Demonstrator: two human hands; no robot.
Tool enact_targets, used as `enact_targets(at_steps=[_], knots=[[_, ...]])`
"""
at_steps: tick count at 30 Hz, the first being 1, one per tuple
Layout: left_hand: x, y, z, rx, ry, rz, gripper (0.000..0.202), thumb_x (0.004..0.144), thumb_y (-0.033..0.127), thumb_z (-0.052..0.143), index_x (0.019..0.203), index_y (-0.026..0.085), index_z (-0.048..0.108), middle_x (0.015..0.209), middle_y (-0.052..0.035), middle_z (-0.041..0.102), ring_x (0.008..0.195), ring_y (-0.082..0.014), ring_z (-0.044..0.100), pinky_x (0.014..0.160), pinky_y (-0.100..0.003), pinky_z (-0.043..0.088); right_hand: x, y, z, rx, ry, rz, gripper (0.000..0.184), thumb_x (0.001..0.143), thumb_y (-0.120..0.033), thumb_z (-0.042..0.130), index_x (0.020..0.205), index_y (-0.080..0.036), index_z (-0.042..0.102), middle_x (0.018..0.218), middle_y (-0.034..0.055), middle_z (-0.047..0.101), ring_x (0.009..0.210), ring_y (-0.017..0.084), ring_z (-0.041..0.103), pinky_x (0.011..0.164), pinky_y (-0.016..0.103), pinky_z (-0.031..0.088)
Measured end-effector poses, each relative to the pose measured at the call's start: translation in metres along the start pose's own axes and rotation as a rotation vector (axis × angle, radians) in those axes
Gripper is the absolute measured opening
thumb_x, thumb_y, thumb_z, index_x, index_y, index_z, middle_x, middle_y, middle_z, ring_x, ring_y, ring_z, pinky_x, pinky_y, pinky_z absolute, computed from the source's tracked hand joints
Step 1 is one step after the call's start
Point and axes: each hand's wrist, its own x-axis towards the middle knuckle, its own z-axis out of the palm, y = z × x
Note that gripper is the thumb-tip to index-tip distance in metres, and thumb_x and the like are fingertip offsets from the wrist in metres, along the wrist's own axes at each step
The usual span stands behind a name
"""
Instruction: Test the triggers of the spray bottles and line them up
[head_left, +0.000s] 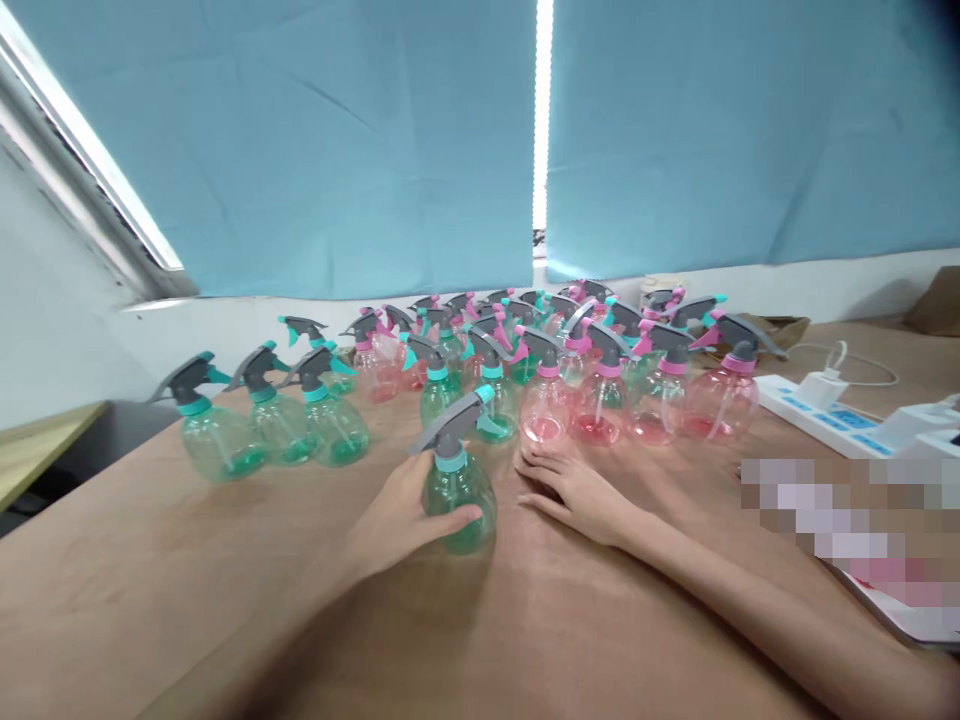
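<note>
My left hand is wrapped round the body of a green spray bottle with a grey and teal trigger head, upright at the near middle of the table. My right hand lies palm down on the wood with its fingers spread, holding nothing. Its fingertips are close to the base of a pink spray bottle; whether they touch it I cannot tell. Behind the held bottle stands another green spray bottle. More pink spray bottles, such as one at the row's right end, stand alongside.
Several green spray bottles stand apart on the left. Many more bottles crowd toward the wall. On the right are a white power strip with plugs and a pixelated flat device. Blue curtains hang behind the wooden table.
</note>
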Motion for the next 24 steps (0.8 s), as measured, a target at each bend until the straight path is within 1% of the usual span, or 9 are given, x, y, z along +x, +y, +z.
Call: enact_targets(at_steps=[4,6,8,11,13,15,16,20,24], knots=[[-0.015,-0.02,-0.011,0.115,0.052,-0.026,0.063,0.08,0.057,0.062,0.13,0.023,0.044,0.132,-0.0117,0.055,0.123,-0.0338,0.048,0.101,-0.051,0.039,-0.008,0.005,-0.001,-0.041,-0.011,0.013,0.047,0.095,-0.05,0.043,0.13,-0.023,0.057,0.134,0.0093,0.057,0.127,0.03,0.049,0.105,0.052,0.04],[-0.023,-0.034,-0.021,0.182,0.109,-0.063,0.062,0.079,0.059,0.061,0.126,0.02,0.048,0.124,-0.0131,0.059,0.117,-0.0349,0.052,0.097,-0.051,0.042,-0.01,0.007,-0.005,-0.068,-0.029,0.012,0.044,0.094,-0.049,0.044,0.126,-0.022,0.06,0.131,0.0091,0.06,0.124,0.03,0.052,0.103,0.051,0.043],[-0.029,-0.048,-0.031,0.231,0.19,-0.079,0.063,0.078,0.061,0.061,0.123,0.018,0.051,0.119,-0.0139,0.059,0.112,-0.0348,0.055,0.094,-0.05,0.044,-0.008,0.007,-0.01,-0.094,-0.055,0.019,0.037,0.095,-0.046,0.045,0.115,-0.024,0.066,0.121,0.0074,0.066,0.116,0.03,0.058,0.095,0.05,0.049],[-0.029,-0.066,-0.045,0.316,0.295,-0.106,0.063,0.077,0.064,0.06,0.117,0.016,0.054,0.11,-0.0126,0.058,0.106,-0.0325,0.057,0.091,-0.047,0.047,0.01,-0.003,-0.018,-0.103,-0.041,0.056,0.03,0.095,-0.042,0.044,0.1,-0.026,0.069,0.107,0.0057,0.071,0.097,0.028,0.067,0.081,0.045,0.054],[-0.024,-0.073,-0.051,0.357,0.332,-0.121,0.06,0.078,0.065,0.058,0.113,0.017,0.055,0.107,-0.0109,0.057,0.105,-0.031,0.057,0.09,-0.045,0.047,0.029,-0.016,-0.021,-0.104,0.011,0.077,0.029,0.095,-0.04,0.042,0.1,-0.026,0.068,0.1,0.0054,0.071,0.086,0.027,0.069,0.073,0.042,0.055],[-0.016,-0.076,-0.052,0.371,0.358,-0.135,0.058,0.079,0.066,0.055,0.111,0.017,0.054,0.107,-0.0111,0.056,0.106,-0.0315,0.056,0.092,-0.046,0.046,0.052,-0.034,-0.021,-0.106,0.086,0.096,0.028,0.094,-0.04,0.043,0.102,-0.025,0.066,0.099,0.0055,0.071,0.078,0.025,0.069,0.069,0.041,0.054],[-0.012,-0.076,-0.051,0.375,0.368,-0.143,0.06,0.08,0.067,0.053,0.112,0.017,0.053,0.107,-0.0118,0.056,0.107,-0.0327,0.056,0.092,-0.047,0.045,0.063,-0.043,-0.02,-0.102,0.117,0.102,0.028,0.094,-0.04,0.043,0.104,-0.025,0.065,0.103,0.0057,0.07,0.076,0.025,0.069,0.07,0.041,0.054],[0.006,-0.079,-0.045,0.369,0.41,-0.169,0.069,0.08,0.068,0.052,0.119,0.011,0.05,0.109,-0.0163,0.057,0.11,-0.0359,0.055,0.092,-0.048,0.045,0.099,-0.072,-0.01,-0.106,0.311,0.2,0.037,0.094,-0.042,0.042,0.119,-0.019,0.056,0.117,0.0126,0.064,0.08,0.029,0.068,0.072,0.045,0.052],[0.016,-0.086,-0.042,0.349,0.481,-0.201,0.071,0.081,0.06,0.058,0.129,0.011,0.042,0.119,-0.0186,0.057,0.114,-0.0361,0.054,0.091,-0.048,0.046,0.122,-0.077,0.0,-0.083,0.418,0.284,0.05,0.089,-0.042,0.05,0.129,-0.012,0.048,0.124,0.0188,0.06,0.105,0.035,0.062,0.084,0.048,0.049]])
